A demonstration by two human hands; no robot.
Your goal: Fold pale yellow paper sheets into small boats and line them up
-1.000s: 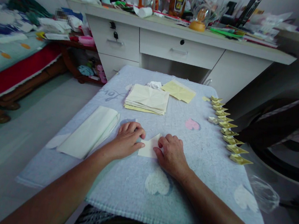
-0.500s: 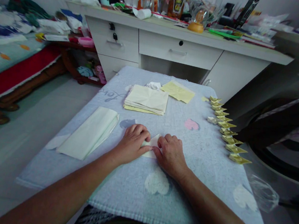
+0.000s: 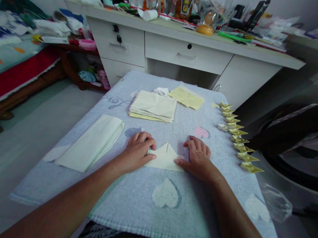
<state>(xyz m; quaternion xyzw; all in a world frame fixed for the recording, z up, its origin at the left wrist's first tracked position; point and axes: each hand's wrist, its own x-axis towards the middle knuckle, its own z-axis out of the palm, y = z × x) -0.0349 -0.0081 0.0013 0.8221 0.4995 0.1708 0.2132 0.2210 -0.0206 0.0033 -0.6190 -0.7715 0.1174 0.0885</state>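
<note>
A cream sheet of paper [image 3: 165,160], folded to a pointed peak with a flat strip along its bottom, lies on the cloth-covered table between my hands. My left hand [image 3: 137,152] holds its left end, thumb on top and fingers curled beyond the edge. At the right end, the thumb of my right hand [image 3: 199,158] touches the paper while the other fingers are spread apart from it. Left of my hands lies a long folded bundle of pale paper [image 3: 92,143]. Just beyond them is a stack of cream sheets [image 3: 153,105].
Yellow creased paper [image 3: 187,96] lies behind the stack, beside a crumpled white piece [image 3: 161,91]. Several folded yellow paper shapes [image 3: 240,148] line the table's right edge. A cluttered white desk [image 3: 188,56] stands beyond; a bed [image 3: 4,62] is at left.
My hands have moved apart from the middle of the paper toward its two ends, the right one farther. The folded peak is now uncovered. The view has shifted slightly.
</note>
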